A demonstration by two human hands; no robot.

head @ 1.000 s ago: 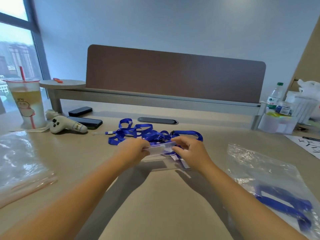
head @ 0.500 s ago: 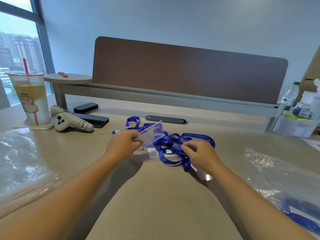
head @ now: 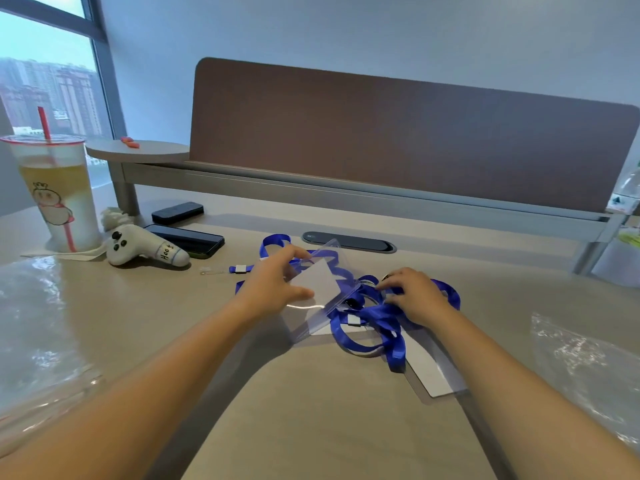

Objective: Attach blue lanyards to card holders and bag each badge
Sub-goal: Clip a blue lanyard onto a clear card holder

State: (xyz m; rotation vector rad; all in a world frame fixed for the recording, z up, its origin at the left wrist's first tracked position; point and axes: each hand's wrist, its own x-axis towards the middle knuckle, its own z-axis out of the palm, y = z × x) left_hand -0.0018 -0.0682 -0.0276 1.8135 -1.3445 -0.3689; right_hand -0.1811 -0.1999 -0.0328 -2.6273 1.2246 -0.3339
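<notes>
Blue fabric lanyards [head: 374, 317] lie in a tangled pile mid-desk on the beige laminate desk [head: 311, 410]. From my feed: left hand [head: 273, 285] pinches a clear plastic card holder with a white insert [head: 320, 282], thumb on its lower edge, fingers over the top corner, holder tilted up off the surface above the pile's left side. Right hand [head: 415, 296] is down on the right side of the lanyard pile, fingers curled into the straps; can't tell whether it actually grips one. Second clear card holder with white card [head: 433, 372] lies flat on the desk, just under the right forearm, a lanyard loop overlapping its near corner. One loose lanyard end with a white clip [head: 239, 269] sits left of the pile. Clear plastic bags: one crumpled at far left [head: 38, 327], one at far right [head: 588, 365], both well apart from the hands. Behind left: frosted drink cup with red straw [head: 57, 195], white plush toy [head: 145, 251], two dark phones [head: 188, 239], all near each other. Brown divider panel [head: 398, 140] stands along the back.
</notes>
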